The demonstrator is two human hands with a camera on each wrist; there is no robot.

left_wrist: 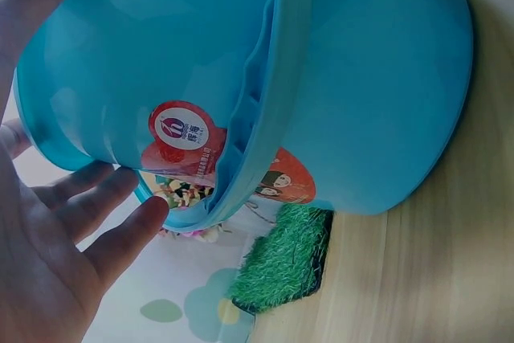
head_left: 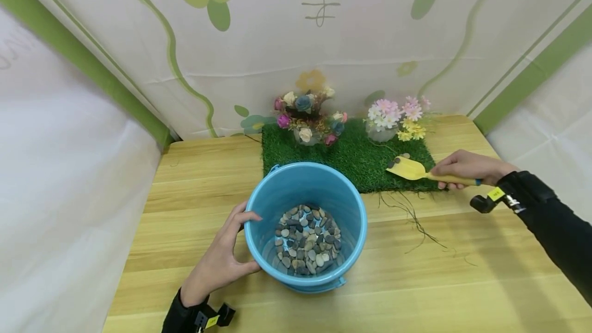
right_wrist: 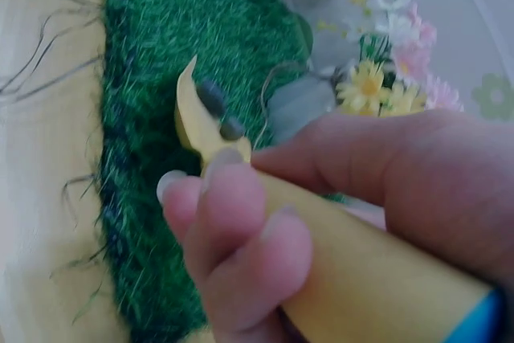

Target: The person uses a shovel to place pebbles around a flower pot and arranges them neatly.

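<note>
A blue bucket (head_left: 358,194) stands on the table, a layer of grey and tan pebbles (head_left: 311,238) covering much of its bottom. My left hand (head_left: 221,257) holds the bucket at its left side, a finger over the rim and the thumb against the wall. In the left wrist view the fingers (left_wrist: 132,234) touch the bucket near its rim. Over at the right, my right hand (head_left: 464,166) grips the handle of a yellow garden trowel (head_left: 409,169). A few dark pebbles (right_wrist: 213,98) lie in its scoop, which is over the green turf mat (head_left: 342,161).
Two clear pots of artificial flowers stand on the mat: mixed roses (head_left: 307,117) behind the bucket and pink, white and yellow daisies (head_left: 393,117) behind the trowel. Loose dark strands (head_left: 413,215) trail from the mat onto the wooden table (head_left: 199,189). Printed curtains surround the table.
</note>
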